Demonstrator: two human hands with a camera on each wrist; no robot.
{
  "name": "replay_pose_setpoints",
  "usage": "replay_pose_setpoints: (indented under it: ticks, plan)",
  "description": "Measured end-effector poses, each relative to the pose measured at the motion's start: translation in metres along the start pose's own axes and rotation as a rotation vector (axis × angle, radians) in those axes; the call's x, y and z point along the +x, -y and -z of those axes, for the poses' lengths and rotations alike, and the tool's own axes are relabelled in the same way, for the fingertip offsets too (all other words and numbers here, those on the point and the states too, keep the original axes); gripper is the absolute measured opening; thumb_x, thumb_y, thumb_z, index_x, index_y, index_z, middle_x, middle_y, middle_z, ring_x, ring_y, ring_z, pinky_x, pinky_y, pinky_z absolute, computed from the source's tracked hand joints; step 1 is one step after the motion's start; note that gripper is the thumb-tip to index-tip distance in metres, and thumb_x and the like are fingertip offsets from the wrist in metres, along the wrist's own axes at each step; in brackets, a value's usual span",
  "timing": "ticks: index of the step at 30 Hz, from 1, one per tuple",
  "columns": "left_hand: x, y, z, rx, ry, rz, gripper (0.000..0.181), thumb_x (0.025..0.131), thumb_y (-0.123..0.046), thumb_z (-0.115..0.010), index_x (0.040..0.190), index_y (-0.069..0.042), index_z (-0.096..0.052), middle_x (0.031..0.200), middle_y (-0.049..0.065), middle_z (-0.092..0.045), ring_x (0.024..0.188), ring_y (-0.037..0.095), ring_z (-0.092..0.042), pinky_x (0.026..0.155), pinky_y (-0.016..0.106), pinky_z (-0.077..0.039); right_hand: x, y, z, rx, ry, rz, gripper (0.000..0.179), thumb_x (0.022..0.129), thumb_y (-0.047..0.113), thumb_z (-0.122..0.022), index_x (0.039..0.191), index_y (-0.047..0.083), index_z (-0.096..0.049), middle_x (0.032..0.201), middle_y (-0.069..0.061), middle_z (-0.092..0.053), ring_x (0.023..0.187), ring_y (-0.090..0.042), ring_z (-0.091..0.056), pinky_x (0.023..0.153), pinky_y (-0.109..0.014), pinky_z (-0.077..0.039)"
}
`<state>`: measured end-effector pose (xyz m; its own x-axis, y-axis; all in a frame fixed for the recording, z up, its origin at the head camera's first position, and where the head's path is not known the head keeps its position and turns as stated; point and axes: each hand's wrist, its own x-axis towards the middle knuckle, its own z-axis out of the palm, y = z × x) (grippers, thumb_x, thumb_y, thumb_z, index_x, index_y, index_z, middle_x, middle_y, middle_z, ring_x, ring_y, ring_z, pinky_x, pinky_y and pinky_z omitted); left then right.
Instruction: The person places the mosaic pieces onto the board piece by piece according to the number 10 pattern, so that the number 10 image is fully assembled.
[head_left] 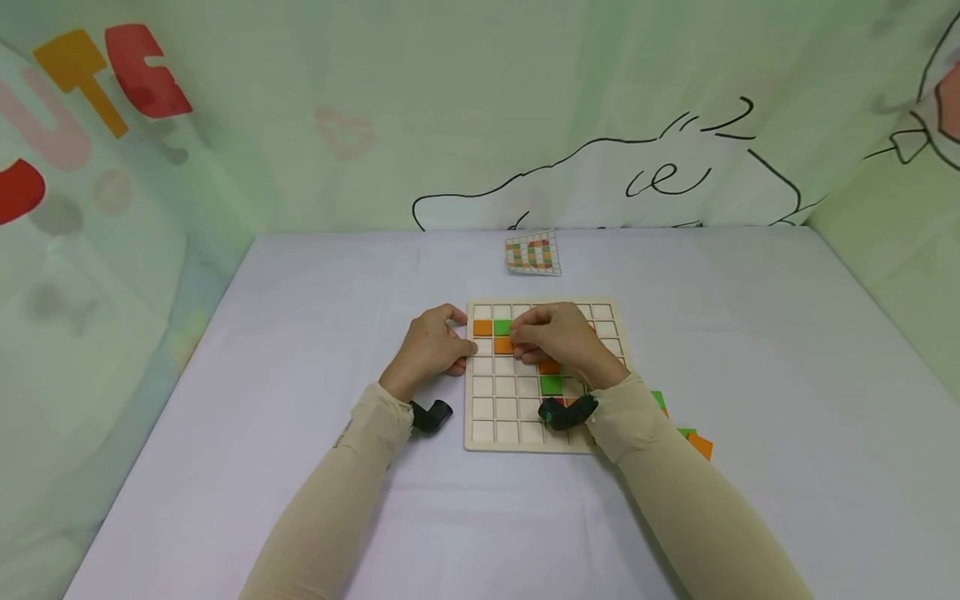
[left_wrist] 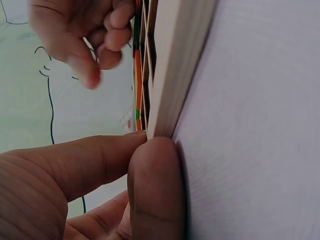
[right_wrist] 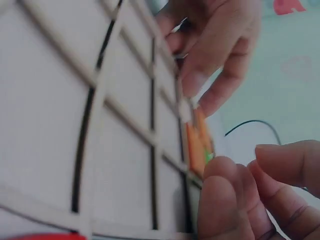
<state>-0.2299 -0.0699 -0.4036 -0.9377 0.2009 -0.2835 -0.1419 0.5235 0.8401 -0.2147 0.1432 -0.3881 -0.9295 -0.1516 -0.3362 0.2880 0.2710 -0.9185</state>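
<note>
A wooden grid board [head_left: 483, 408] lies flat on the table, with orange, green and red square tiles in some cells. My left hand [head_left: 431, 342] holds the board's left edge; in the left wrist view one fingertip [left_wrist: 155, 180] presses against its side. Over the upper middle of the grid is my right hand [head_left: 558, 333], beside an orange tile [head_left: 503, 345] and a green tile [head_left: 502, 327]. Its fingers [right_wrist: 217, 200] are loosely bent with the thumb apart, and no tile shows between them. The right hand and forearm hide part of the board.
Loose green and orange tiles [head_left: 701, 446] lie right of the board, partly behind the right sleeve. Behind the board is a small card [head_left: 533, 252] with a coloured grid pattern. A printed curtain [head_left: 337, 125] encloses the white table [head_left: 300, 350].
</note>
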Motion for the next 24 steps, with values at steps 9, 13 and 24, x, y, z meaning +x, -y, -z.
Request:
replay_pose_setpoints:
  ticks: [9, 13, 24]
  plan:
    - [-0.002, -0.001, -0.004, 0.006, 0.006, 0.003, 0.042, 0.091, -0.004, -0.077, 0.129, -0.003, -0.059, 0.083, 0.01, -0.069, 0.055, 0.013, -0.065, 0.056, 0.025, -0.059, -0.053, -0.013, 0.052, -0.072, -0.124, 0.072, 0.036, 0.102, 0.019, -0.068, 0.125, -0.008, -0.065, 0.111, -0.019, -0.072, 0.084, -0.017, -0.071, 0.078, -0.029, -0.063]
    - [-0.004, -0.002, 0.0, -0.002, 0.001, 0.017, 0.043, 0.091, -0.005, -0.078, 0.129, -0.003, -0.059, 0.085, 0.011, -0.068, 0.056, 0.013, -0.066, 0.057, 0.025, -0.06, -0.079, -0.03, 0.083, -0.222, -0.184, 0.012, 0.039, 0.102, 0.027, -0.068, 0.124, -0.005, -0.067, 0.101, -0.012, -0.073, 0.081, -0.019, -0.068, 0.072, -0.029, -0.061]
    - [-0.003, -0.001, 0.001, 0.019, -0.002, 0.01, 0.042, 0.092, -0.006, -0.077, 0.129, -0.003, -0.059, 0.082, 0.01, -0.067, 0.054, 0.012, -0.064, 0.054, 0.023, -0.057, -0.108, -0.057, 0.123, -0.45, -0.096, -0.121, 0.047, 0.096, 0.026, -0.074, 0.132, -0.003, -0.064, 0.087, -0.004, -0.063, 0.075, -0.018, -0.059, 0.064, -0.028, -0.05]
